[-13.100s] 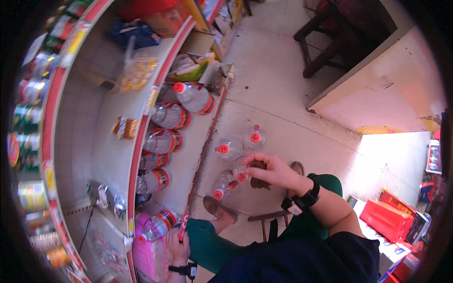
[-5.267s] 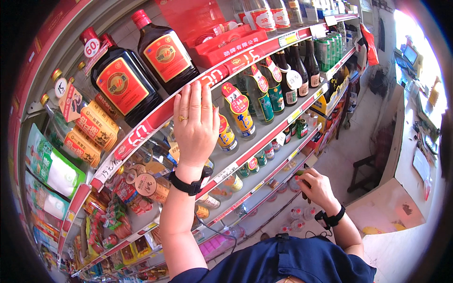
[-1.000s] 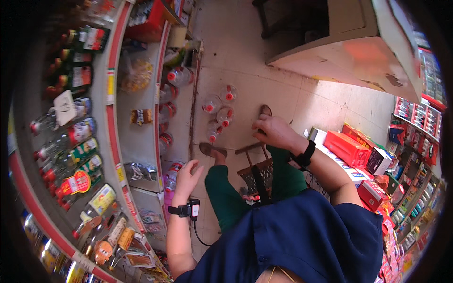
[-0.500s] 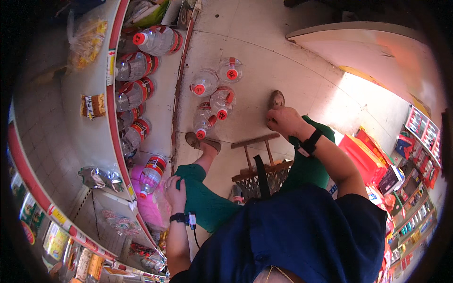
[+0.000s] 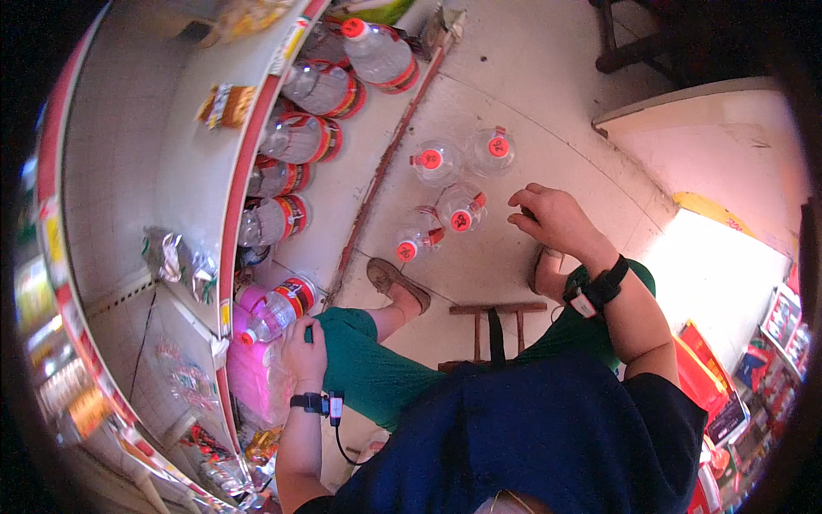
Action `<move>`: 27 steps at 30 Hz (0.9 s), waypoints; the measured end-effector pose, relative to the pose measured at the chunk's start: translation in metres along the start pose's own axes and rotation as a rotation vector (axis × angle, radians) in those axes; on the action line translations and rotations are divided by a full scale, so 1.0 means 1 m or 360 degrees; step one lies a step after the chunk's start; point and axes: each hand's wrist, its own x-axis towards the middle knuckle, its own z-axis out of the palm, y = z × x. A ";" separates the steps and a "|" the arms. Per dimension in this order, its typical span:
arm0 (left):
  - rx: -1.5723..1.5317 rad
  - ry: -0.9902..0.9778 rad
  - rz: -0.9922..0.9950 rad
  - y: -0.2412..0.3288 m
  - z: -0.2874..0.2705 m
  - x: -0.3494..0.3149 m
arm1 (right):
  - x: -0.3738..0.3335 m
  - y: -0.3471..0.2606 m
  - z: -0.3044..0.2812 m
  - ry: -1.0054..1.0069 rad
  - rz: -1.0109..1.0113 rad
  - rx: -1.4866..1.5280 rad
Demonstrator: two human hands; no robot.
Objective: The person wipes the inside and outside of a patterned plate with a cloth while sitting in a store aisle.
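My right hand (image 5: 558, 221) reaches out above the floor, its thumb and fingers apart and nothing visible between them. Just left of it stand several clear plastic bottles with red caps and dark marks on the caps; the nearest bottle (image 5: 463, 206) is close to my fingertips but apart from them. Another bottle (image 5: 437, 163) and a third (image 5: 492, 152) stand behind it, and one more bottle (image 5: 417, 234) is nearer to my shoe. My left hand (image 5: 305, 349) lies flat on my left knee, beside a red-labelled bottle (image 5: 281, 310) that leans on a pink package.
On the left, a shelf unit (image 5: 248, 163) with a red edge holds small packets. More large bottles (image 5: 301, 137) line its low ledge. A wooden stool (image 5: 497, 310) is between my legs. At right are a pale panel (image 5: 693, 128) and red boxes (image 5: 706, 364).
My right hand has moved from above my right foot toward the floor bottles, and its fingers have spread. The whole view has shifted and turned. My left hand stays on the knee.
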 end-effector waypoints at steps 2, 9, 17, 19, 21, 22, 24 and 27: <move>0.0000 0.0082 0.0001 -0.005 -0.003 -0.016 | -0.010 -0.014 0.005 -0.0009 -0.0032 0.0061; -0.0169 0.0298 0.0068 -0.024 -0.010 -0.067 | -0.059 -0.049 0.034 -0.0199 -0.0064 0.0100; -0.0367 0.0365 0.0068 -0.035 -0.015 -0.095 | -0.102 -0.132 0.050 0.0023 -0.0523 -0.0028; -0.0479 0.0302 0.0016 -0.033 -0.021 -0.087 | -0.106 -0.148 0.045 0.0046 -0.0555 -0.0078; -0.0915 0.0373 0.0118 -0.036 -0.031 -0.071 | -0.105 -0.161 0.041 -0.0090 -0.0479 0.0002; -0.0920 0.0381 0.0121 -0.032 -0.034 -0.061 | -0.103 -0.165 0.039 -0.0086 -0.0483 -0.0005; -0.0915 0.0635 0.0346 -0.024 -0.041 -0.037 | -0.097 -0.168 0.036 -0.0154 -0.0549 0.0003; -0.1080 0.0612 0.0068 -0.030 -0.035 0.014 | -0.080 -0.159 0.041 -0.0196 -0.0517 0.0027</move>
